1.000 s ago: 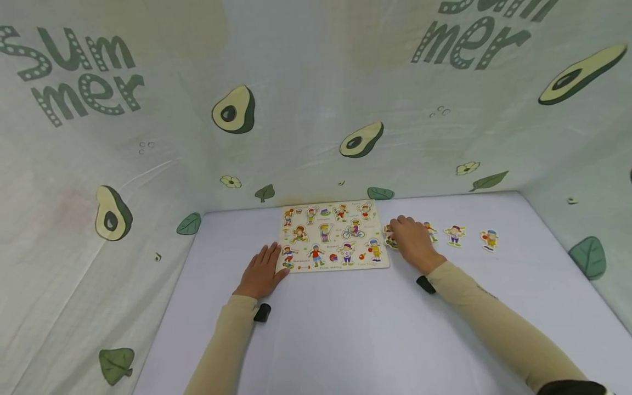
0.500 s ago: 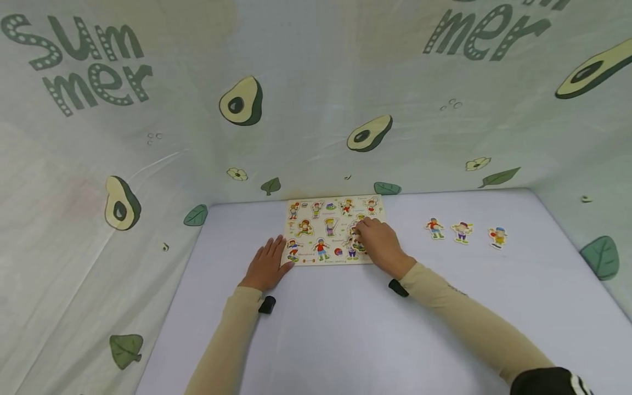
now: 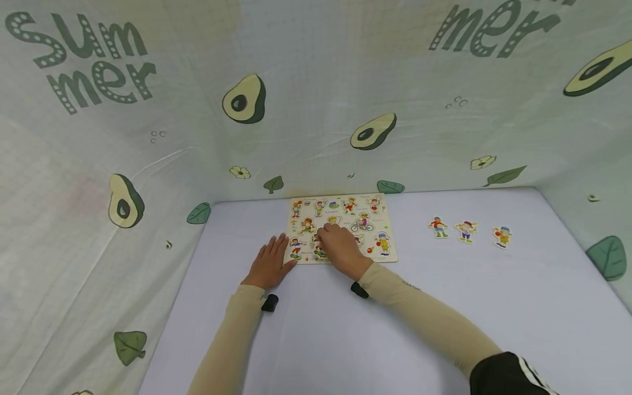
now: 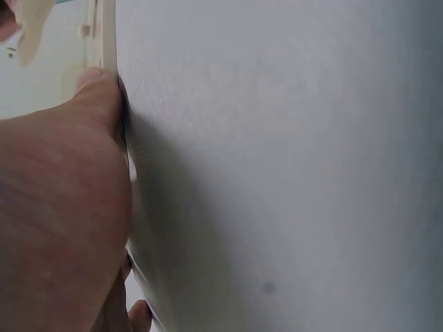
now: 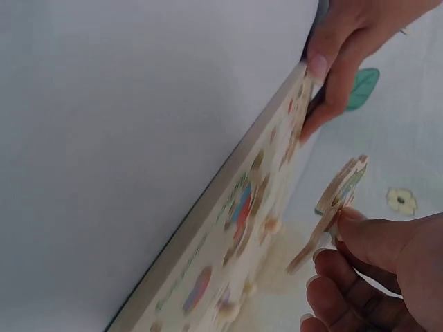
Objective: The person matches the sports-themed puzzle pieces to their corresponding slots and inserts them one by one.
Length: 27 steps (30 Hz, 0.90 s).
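A wooden puzzle board point(image 3: 393, 255) printed with cartoon children playing sports lies at the back of the table. My left hand point(image 3: 266, 264) rests flat by its left side, fingers straight, thumb on the near-left corner. Over the board's near-left part, my right hand point(image 3: 342, 248) pinches a flat wooden puzzle piece point(image 5: 340, 188) between thumb and fingers. In the right wrist view this piece is raised off the board and seen nearly edge-on, so its picture is mostly hidden. The right hand covers the middle of the board's near row in the head view.
Three loose puzzle pieces lie in a row right of the board: a red-shirted figure point(image 3: 438, 227), a purple-capped one point(image 3: 466, 232) and a yellow-clad one with a ball point(image 3: 502, 237). A printed cloth point(image 3: 306, 109) hangs behind the white table point(image 3: 316, 329).
My right hand has picked up the puzzle piece beside the board's right edge and carried it leftward across the board. My left hand has stayed put; the head view has shifted slightly.
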{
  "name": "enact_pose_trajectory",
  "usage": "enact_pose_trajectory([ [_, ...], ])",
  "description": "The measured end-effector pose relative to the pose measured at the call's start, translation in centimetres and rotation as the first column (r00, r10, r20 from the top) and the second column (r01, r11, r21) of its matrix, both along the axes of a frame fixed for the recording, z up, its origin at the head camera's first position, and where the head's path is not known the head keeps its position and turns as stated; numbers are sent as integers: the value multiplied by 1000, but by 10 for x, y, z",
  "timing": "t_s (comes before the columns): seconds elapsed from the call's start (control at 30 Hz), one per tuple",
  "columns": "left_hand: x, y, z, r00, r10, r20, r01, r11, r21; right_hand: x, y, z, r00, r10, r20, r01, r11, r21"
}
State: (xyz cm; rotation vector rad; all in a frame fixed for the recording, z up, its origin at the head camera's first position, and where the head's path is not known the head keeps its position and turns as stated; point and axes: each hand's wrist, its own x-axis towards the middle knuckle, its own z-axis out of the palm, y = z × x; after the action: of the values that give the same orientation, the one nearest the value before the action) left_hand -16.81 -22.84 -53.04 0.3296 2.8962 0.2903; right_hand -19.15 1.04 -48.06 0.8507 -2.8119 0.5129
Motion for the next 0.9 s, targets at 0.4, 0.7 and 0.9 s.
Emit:
enact_pose_trajectory([
  [0.4, 5, 6, 12, 999, 1, -34, -1, 1000, 10, -9, -39, -10, 999, 17, 48, -18, 1000, 20],
  [0.7, 4, 6, 10, 1000, 8, -4, -8, 1000, -21, -17, -54, -19, 999, 25, 46, -28, 998, 61],
  [0.9, 4, 6, 9, 1000, 16, -15, -16, 1000, -7, -21, -63, -24, 997, 10, 79, -19, 994, 109],
])
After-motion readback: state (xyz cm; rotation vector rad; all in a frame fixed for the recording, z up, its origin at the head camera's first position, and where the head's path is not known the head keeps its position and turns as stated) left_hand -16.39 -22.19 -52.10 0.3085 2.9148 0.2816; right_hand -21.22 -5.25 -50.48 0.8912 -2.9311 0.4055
